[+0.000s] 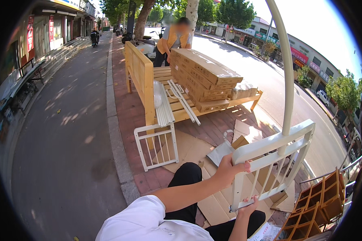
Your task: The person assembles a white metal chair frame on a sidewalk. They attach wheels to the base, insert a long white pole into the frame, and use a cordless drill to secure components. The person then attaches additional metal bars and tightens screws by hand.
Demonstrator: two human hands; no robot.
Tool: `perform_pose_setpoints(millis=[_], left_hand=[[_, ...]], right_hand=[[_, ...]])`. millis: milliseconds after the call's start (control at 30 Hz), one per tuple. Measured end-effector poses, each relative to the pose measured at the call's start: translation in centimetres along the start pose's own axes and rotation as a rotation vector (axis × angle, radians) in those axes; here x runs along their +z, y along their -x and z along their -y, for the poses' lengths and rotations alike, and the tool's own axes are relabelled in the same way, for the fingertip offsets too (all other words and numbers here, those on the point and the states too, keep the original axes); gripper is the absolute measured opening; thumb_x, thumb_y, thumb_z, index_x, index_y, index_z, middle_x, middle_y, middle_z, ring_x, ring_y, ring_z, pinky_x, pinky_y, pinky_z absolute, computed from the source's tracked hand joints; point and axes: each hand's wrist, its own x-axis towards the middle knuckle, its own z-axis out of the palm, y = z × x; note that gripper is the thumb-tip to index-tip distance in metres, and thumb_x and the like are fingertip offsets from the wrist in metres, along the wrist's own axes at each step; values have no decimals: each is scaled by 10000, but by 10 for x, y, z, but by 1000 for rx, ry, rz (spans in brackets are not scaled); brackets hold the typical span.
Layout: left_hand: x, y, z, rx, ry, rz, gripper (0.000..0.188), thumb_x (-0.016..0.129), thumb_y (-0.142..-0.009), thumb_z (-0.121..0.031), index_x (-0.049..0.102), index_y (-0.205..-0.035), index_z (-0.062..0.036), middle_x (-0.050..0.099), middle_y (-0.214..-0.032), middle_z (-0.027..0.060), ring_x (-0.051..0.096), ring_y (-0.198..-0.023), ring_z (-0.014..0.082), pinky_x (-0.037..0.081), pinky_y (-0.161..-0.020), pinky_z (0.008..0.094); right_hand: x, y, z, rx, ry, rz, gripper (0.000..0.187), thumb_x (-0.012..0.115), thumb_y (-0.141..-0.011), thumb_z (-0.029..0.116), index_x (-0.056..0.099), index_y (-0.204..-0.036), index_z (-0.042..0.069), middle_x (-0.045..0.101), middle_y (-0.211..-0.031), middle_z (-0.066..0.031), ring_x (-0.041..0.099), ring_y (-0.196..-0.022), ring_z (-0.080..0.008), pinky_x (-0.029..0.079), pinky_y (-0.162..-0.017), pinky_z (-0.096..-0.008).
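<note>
My left hand (229,173) is closed round the upper corner of a white barred metal panel (274,141), its thumb along the top rail. Lower down, my right hand (247,205) grips the panel's bottom rail near the same end. The panel stands tilted in front of my knees. A tall cream pole (286,72) meets its top rail; whether the two are joined I cannot tell. A similar white barred frame (157,146) leans against the wooden bed frame (149,104). White tubes (163,109) lie on the slats above it.
Brown cartons (205,69) are stacked on the bed, with a person in a yellow vest (173,40) behind them. Flattened cardboard (185,150) covers paving before me. Brown wooden shelving (317,201) stands at lower right. A kerb (116,140) borders the grey lane on the left.
</note>
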Motion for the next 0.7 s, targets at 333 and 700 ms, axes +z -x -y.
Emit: perform_pose_setpoints(millis=[333,700], left_hand=[[-92,-16,47,-109,121,37,113,743,-857,-117,702,-910,-25,655,-746,43,629,-693,155,473,-1038,364],[-47,-59,134,-355,-2,613,1098,821,-827,-513,191,-1600,-55,298,-1613,132,261,-1509,245,262,-1218,446]], right_hand=[[-66,-10,-29,328,-145,110,244,620,-952,188,685,-1186,161,559,-689,42,587,-695,-137,546,-781,-382],[-63,-46,57,160,-487,458,64,503,-944,17,528,-972,69,442,-608,-8,429,-466,-114,473,-604,-262]])
